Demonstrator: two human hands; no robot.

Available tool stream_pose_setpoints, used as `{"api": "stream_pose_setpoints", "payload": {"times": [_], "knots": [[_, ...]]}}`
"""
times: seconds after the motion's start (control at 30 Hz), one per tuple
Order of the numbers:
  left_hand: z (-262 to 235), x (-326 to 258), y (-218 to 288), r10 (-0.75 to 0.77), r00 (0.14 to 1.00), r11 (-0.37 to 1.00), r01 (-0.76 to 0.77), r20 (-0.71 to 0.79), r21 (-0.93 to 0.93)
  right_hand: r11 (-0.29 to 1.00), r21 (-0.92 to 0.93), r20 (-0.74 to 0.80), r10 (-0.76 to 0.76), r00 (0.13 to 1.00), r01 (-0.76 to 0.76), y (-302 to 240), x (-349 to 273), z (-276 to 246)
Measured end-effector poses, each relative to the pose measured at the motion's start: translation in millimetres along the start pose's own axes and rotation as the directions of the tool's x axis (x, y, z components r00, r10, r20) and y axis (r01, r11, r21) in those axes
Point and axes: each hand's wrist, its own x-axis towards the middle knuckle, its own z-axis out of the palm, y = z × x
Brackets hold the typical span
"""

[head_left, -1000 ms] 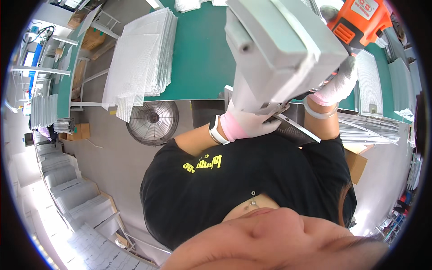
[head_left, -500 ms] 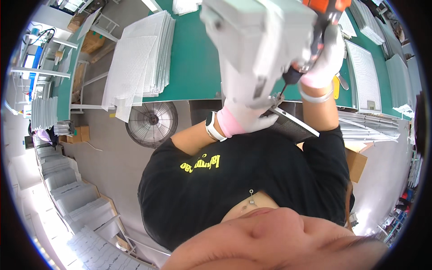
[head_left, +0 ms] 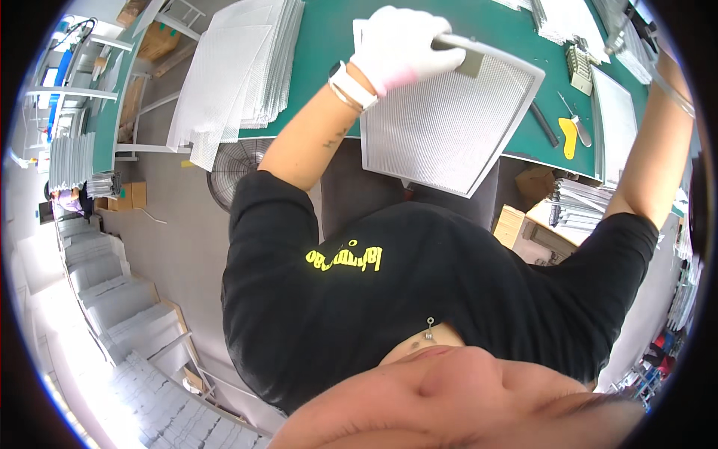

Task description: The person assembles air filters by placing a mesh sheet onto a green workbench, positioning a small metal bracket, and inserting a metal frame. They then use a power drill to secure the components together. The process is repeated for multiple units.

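My left hand (head_left: 404, 49), in a white glove with a pink cuff, is closed on the top edge of a mesh panel (head_left: 441, 123) with a pale metal frame. The panel is tilted and reaches over the near edge of the green table, its fine grid facing me. A small greyish-olive patch (head_left: 470, 63) shows just beside my fingers. Far off at the upper right, my right hand (head_left: 666, 49) is mostly cut off by the picture's rim. Its fingers are hidden, so what it holds cannot be made out.
A stack of white mesh sheets (head_left: 232, 71) overhangs the table (head_left: 329, 71) at left. Right of the panel lie a dark bar (head_left: 544, 123), a yellow tool (head_left: 568, 138) and a block of small parts (head_left: 579, 67). Below stand a floor fan (head_left: 233, 176) and cartons (head_left: 508, 224).
My right hand has moved away to the far upper right, and the power screwdriver it held is out of sight. The panel has been raised and turned so its mesh faces me.
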Motion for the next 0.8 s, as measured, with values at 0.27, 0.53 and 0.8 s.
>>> {"api": "stream_pose_setpoints", "payload": {"times": [0.27, 0.53, 0.8], "knots": [[-31, 15, 33, 0.094, 0.995, 0.987, -0.096, 0.023, 0.125, 0.959, -0.272, 0.493, 0.063, 0.868, 0.085, -21, -95, 5], [-78, -77, 49, 0.091, 0.981, 0.943, -0.14, 0.171, 0.303, 0.56, 0.011, 0.393, 0.76, 0.519, -0.828, -7, -239, -95], [-150, -365, -172, -0.718, 0.619, 0.593, 0.784, -0.318, 0.185, 0.518, 0.561, -0.553, 0.815, 0.173, -0.645, 31, -359, -241]]}}
